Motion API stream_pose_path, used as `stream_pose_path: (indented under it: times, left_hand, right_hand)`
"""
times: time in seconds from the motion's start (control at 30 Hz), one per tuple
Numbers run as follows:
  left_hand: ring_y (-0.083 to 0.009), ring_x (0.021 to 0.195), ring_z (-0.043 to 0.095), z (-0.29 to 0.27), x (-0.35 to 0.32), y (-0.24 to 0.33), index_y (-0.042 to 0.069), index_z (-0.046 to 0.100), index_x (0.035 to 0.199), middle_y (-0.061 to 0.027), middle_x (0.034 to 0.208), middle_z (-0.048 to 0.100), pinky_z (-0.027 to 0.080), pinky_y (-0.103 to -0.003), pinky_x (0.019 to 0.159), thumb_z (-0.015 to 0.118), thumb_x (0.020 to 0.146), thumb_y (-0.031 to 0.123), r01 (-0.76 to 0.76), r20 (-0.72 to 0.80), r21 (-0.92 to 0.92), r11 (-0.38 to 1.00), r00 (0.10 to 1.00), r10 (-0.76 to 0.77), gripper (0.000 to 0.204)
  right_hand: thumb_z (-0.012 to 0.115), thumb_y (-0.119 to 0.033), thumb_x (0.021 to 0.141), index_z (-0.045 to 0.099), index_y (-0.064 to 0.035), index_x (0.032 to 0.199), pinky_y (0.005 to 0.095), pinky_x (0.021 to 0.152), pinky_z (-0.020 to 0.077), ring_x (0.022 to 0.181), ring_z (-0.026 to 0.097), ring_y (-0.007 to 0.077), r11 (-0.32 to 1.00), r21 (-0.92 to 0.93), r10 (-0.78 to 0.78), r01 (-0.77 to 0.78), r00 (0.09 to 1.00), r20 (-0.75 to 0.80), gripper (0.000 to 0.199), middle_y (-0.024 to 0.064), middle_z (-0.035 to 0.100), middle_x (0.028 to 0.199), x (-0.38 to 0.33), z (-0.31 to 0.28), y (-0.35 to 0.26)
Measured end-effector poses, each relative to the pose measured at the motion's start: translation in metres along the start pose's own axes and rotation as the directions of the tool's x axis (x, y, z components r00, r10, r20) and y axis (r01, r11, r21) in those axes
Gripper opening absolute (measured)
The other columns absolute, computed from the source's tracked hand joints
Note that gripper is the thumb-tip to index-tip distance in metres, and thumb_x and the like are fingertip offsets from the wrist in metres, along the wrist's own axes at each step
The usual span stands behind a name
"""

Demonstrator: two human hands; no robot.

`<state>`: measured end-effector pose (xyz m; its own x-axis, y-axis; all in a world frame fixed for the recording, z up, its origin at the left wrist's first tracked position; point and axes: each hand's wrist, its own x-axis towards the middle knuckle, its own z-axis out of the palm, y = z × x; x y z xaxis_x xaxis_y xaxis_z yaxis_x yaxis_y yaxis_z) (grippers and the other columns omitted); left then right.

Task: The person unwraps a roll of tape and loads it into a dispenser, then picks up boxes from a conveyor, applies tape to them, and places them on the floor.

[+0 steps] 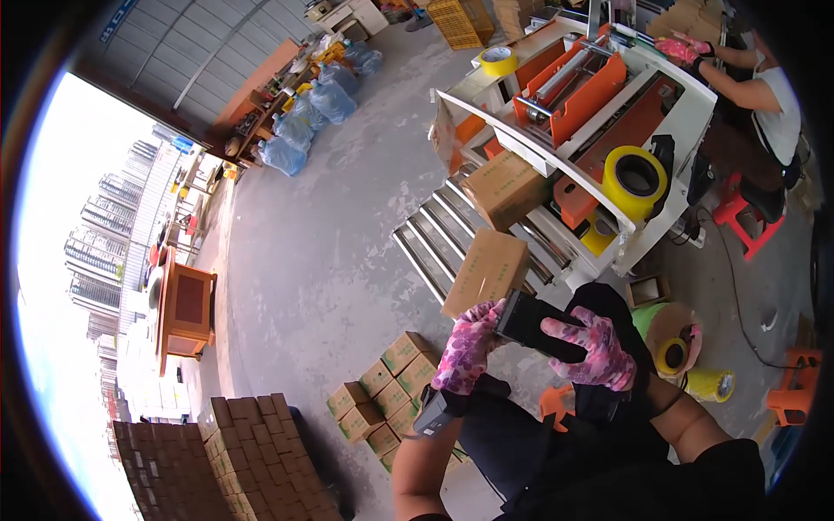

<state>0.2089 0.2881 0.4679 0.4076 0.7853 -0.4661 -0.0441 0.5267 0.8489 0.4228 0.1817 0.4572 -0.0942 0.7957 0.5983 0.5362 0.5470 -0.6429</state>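
Observation:
I hold a black, flat rectangular object (528,323) in front of my body; its exact kind does not show. My left hand (469,347), in a pink floral glove, is closed on its left end. The thumb and fingers of my right hand (598,349), gloved alike, grip its right part. A dark device (437,412) is strapped at my left wrist. Just beyond my hands, a sealed brown carton (488,273) sits tilted at the end of a roller conveyor (432,227). Behind it, a second carton (511,187) is coming out of the carton sealing machine (573,95).
A yellow tape roll (635,181) hangs on the machine's near side. Small cartons (395,382) stand on the floor at left, near tall carton stacks (252,451). A co-worker (764,95) works at the far right beside a red stool (749,217). A cable (738,295) crosses the floor.

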Motion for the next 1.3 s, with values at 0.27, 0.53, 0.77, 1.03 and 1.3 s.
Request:
stream_pose_path:
  times: [0.27,0.53,0.77,1.03,1.3]
  left_hand:
    - [-0.0136,0.067,0.063,-0.071,0.095,0.071,-0.004,0.069,0.088,-0.0065,0.074,0.068,0.050,-0.027,0.064,0.063,0.091,0.017,-0.301,-0.156,0.566,0.768,0.875,0.458,0.022]
    - [-0.0144,0.075,0.063,-0.146,0.163,-0.006,0.000,0.068,0.100,-0.0049,0.086,0.069,0.049,-0.028,0.067,0.061,0.091,0.020,-0.053,0.022,0.591,0.805,0.999,0.049,0.023]
    - [-0.0291,0.077,0.067,-0.099,0.213,-0.076,0.006,0.069,0.082,-0.0141,0.081,0.069,0.052,-0.038,0.065,0.060,0.073,0.025,-0.397,0.338,0.842,0.365,0.916,0.218,0.023]
    - [-0.0263,0.079,0.069,-0.120,0.206,-0.069,0.010,0.071,0.075,-0.0119,0.083,0.070,0.056,-0.036,0.064,0.072,0.056,0.007,-0.503,0.516,0.833,-0.230,0.857,-0.007,0.019]
    - [-0.0338,0.098,0.065,-0.130,0.124,-0.034,0.007,0.067,0.107,-0.0189,0.106,0.066,0.052,-0.037,0.083,0.061,0.083,0.045,0.184,-0.395,0.787,0.589,0.883,0.252,0.045]
  right_hand:
    - [0.077,-0.029,0.065,0.065,-0.0251,0.119,0.0406,0.054,0.0506,0.065,0.058,0.0341,0.933,-0.262,0.271,-0.246,0.960,0.064,0.055,0.0178,0.060,0.084,-0.037,-0.031,0.013]
    - [0.069,-0.035,0.073,0.059,-0.0257,0.127,0.0453,0.079,0.0519,0.090,0.062,0.0396,0.840,-0.373,0.527,-0.394,0.756,0.388,0.056,0.0260,0.062,0.102,0.003,0.009,0.041]
    - [0.070,-0.010,0.063,0.068,-0.0052,0.110,0.0378,0.091,0.0481,0.099,0.062,0.0335,0.796,-0.329,0.604,-0.509,0.629,0.488,0.047,0.0198,0.065,0.108,0.069,-0.008,0.055]
    - [0.067,-0.012,0.067,0.067,-0.0070,0.111,0.0361,0.089,0.0499,0.100,0.063,0.0339,0.889,-0.228,0.447,-0.397,0.649,0.616,0.044,0.0198,0.066,0.107,0.091,0.004,0.057]
    - [0.067,-0.016,0.077,0.067,-0.0143,0.115,0.0361,0.087,0.0514,0.099,0.063,0.0347,0.751,0.117,0.310,-0.650,0.504,0.806,0.038,0.0159,0.065,0.113,0.093,0.013,0.056]
